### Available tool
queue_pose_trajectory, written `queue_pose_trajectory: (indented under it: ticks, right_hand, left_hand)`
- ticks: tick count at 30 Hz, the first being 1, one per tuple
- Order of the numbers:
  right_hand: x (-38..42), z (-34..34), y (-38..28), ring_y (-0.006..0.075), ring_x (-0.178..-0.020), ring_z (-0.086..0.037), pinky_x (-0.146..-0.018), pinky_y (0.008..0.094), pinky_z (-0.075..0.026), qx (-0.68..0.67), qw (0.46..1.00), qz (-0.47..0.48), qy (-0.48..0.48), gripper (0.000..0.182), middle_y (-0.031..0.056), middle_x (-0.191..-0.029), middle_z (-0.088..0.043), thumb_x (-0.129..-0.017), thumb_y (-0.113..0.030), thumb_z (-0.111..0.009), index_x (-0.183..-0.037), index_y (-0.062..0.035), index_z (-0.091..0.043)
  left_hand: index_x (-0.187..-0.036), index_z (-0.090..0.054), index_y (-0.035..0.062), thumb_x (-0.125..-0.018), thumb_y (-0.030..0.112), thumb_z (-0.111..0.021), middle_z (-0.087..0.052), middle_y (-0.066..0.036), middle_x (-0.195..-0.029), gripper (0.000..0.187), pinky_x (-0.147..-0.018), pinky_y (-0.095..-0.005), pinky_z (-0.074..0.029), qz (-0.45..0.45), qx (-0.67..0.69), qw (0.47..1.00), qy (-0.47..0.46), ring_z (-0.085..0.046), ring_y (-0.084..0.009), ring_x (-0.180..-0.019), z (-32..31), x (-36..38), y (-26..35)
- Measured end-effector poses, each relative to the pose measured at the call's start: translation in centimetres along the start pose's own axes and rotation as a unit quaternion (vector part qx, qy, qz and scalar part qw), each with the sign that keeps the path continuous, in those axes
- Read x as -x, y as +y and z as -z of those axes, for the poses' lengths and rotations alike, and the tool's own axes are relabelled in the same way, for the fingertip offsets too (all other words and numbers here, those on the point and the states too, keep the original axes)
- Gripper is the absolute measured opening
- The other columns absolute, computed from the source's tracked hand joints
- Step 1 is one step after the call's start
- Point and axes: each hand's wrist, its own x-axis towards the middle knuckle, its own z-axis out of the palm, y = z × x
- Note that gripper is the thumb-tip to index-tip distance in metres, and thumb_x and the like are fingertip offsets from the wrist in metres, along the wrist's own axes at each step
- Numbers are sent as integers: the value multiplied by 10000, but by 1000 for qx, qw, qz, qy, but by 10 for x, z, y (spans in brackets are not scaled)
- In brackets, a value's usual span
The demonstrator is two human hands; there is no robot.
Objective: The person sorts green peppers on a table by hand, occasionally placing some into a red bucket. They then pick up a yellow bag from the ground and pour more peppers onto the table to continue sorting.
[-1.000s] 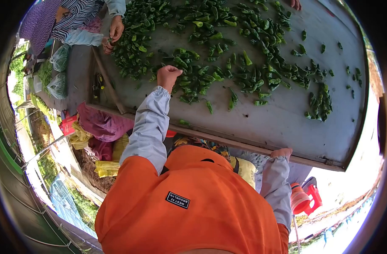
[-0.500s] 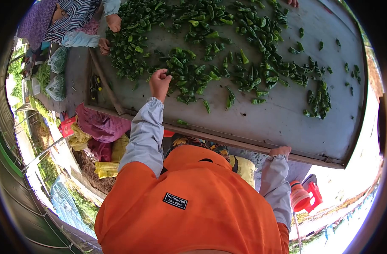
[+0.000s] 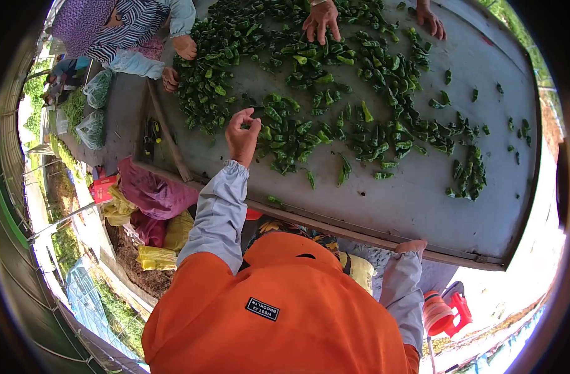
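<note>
Green peppers [image 3: 291, 140] lie in loose heaps across a grey table [image 3: 347, 206] with a raised wooden rim. My left hand [image 3: 241, 136] hovers at the near-left side of a heap, thumb and forefinger curled close together. Whatever lies between those fingertips, if anything, I cannot make out. Down by the near rim, my right hand [image 3: 411, 247] rests against the wooden edge, its fingers mostly hidden. Both of my forearms are in light grey sleeves.
A person in a purple hat [image 3: 82, 28] keeps two hands [image 3: 185, 47] by the left heap. Another person's hand [image 3: 322, 22] spreads over peppers at the far side. A wooden stick [image 3: 166, 131] lies near the left rim. Sacks [image 3: 154, 190] stand below; a red bucket [image 3: 437, 313] is lower right.
The view has shifted, so the table sits lower. My left forefinger has straightened somewhat. The far person's hands have come further into view, one over the peppers. My right hand stays at the rim.
</note>
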Motion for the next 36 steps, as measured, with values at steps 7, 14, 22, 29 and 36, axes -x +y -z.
queue_pose_trajectory:
  ticks: [7, 14, 22, 29, 36]
  right_hand:
    - [-6, -8, 3, 155, -1123, -507, -894, 335, -421, 41, 998, 47, -2, 336, 7, -1176, -582, -870, -266, -467, -1159, -147, -589]
    - [-13, 7, 15, 155, -1103, -513, -872, 348, -422, 89, 992, 86, -39, 364, 17, -1174, -575, -872, -320, -457, -1177, -158, -571]
    - [-29, 28, 23, 155, -1080, -519, -847, 362, -423, 141, 982, 100, -77, 400, 30, -1171, -567, -874, -381, -444, -1198, -171, -550]
    - [-45, 49, 35, 157, -994, -536, -786, 363, -433, 88, 985, 89, -116, 433, 33, -1100, -577, -852, -458, -469, -1151, -157, -556]
    - [-63, 109, 60, 178, -730, -521, -690, 366, -431, -74, 934, 147, -318, 525, 46, -828, -542, -813, -539, -548, -1049, -74, -484]
  left_hand:
    - [-849, -505, 52, -848, 182, -638, -652, -77, -857, 186, -434, -211, -445, 260, 360, 887, -129, -636, -126, -741, 7, 8, 75]
    - [-747, -560, 59, -790, 123, -649, -660, -80, -953, 118, -445, -192, -437, 169, 232, 942, -175, -554, -51, -636, 25, 45, 98]
    - [-837, -481, 86, -839, 161, -604, -643, -52, -782, 144, -404, -206, -433, 204, 337, 913, -105, -588, -82, -594, 81, 59, 120]
    - [-893, -563, 68, -863, 181, -609, -640, -37, -763, 126, -589, -237, -471, 194, 374, 907, 11, -616, -116, -668, 136, 66, 110]
    - [-900, -566, 77, -883, 158, -543, -536, 17, -686, 86, -601, -279, -471, 318, 537, 781, -24, -563, -120, -641, 99, 174, 77]
